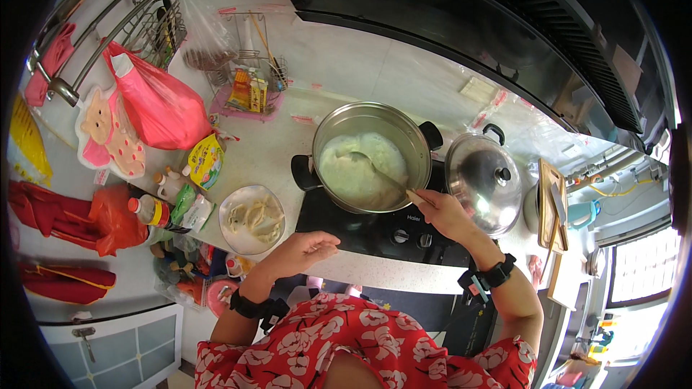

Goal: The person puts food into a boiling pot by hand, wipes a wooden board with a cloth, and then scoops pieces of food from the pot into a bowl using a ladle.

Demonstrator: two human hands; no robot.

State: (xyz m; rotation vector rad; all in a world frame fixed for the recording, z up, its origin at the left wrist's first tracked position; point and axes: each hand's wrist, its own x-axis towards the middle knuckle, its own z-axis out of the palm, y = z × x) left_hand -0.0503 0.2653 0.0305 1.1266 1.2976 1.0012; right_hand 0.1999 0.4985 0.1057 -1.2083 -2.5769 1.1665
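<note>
A large stainless steel pot (pixel 331 121) with black side handles stands on the black gas stove (pixel 346 222) and holds pale, foamy liquid. My right hand (pixel 444 215) grips the light handle of a metal ladle (pixel 386 177), whose bowl lies in the foam. Near the counter's front edge, my left hand (pixel 309 251) hovers with loosely bent fingers and nothing in it. Just beyond it, to the left of the stove, a round plate (pixel 232 235) bears several pale pieces that look like dumplings.
Right of the pot rests a domed steel lid (pixel 476 173); farther right are a wooden cutting board (pixel 547 194) and a knife (pixel 558 204). Sauce bottles (pixel 157 212) and a yellow bag (pixel 205 161) crowd the left counter. A black range hood (pixel 459 21) hangs above.
</note>
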